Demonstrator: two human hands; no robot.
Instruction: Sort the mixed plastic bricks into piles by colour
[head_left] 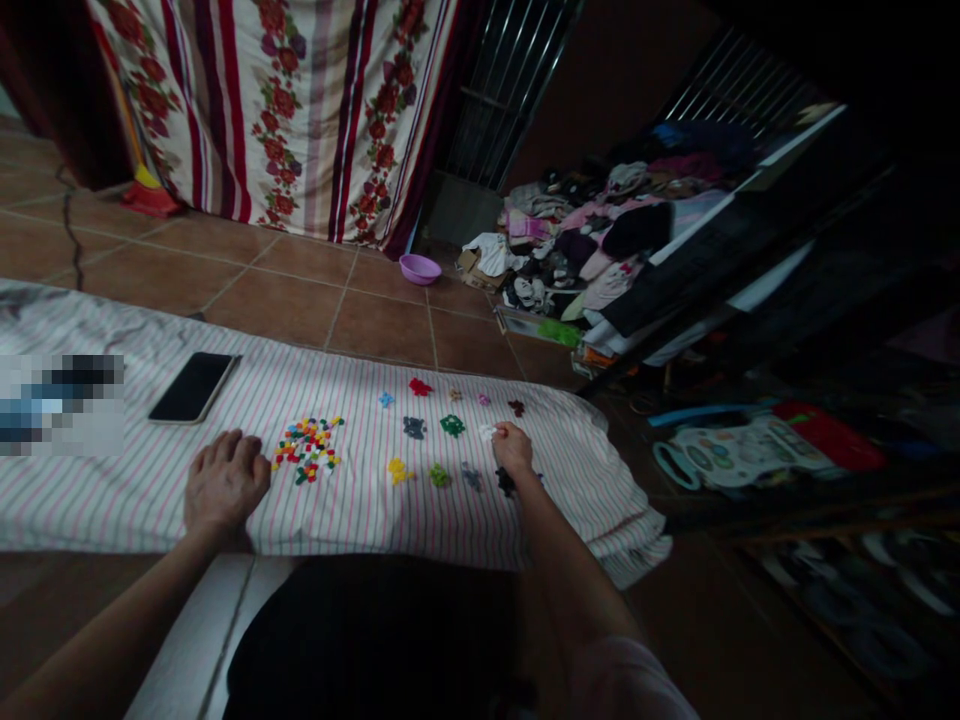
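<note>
Currently, a small cluster of white pieces (487,432), right of the frame's centre, is touched by the fingertips of the bare right hand (513,450); thumb and forefinger are brought together, but whether a piece is pinched cannot be told. The bare left hand (225,485), left of centre, is laid palm down and released, its fingers loosely bent, on the white cloth with pink and grey stripes (330,520). Just beside it, a mixed heap of small red, yellow, green and white pieces (307,447) is spread. Between the heap and the right hand, a bright yellow cluster (399,471) and a dark green cluster (452,426) are set apart.
</note>
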